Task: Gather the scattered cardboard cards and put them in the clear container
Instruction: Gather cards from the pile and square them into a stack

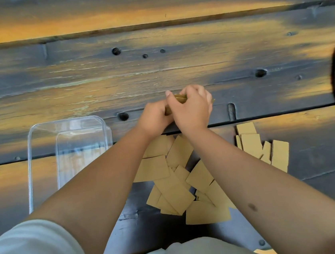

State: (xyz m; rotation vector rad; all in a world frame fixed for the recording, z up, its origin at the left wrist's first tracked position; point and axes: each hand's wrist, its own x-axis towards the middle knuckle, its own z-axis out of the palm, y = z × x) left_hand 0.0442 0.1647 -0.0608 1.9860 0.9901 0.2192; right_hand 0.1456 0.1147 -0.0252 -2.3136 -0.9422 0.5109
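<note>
Cards (pixel 170 186) mostly loose on table (pixel 176 63); my left hand (pixel 155 119) and right hand (pixel 191 109) grip a few; container (pixel 39 141) empty

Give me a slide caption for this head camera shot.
Both hands square up a few cardboard cards; more lie scattered beside the empty clear container.

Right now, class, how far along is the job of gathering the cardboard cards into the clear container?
Barely started. The clear plastic rectangular container looks empty. In hand: both the left hand and the right hand hold a small stack of tan cardboard cards above the dark wooden table. Left: a large scattered pile of cards between the forearms and a smaller group to the right.
</note>
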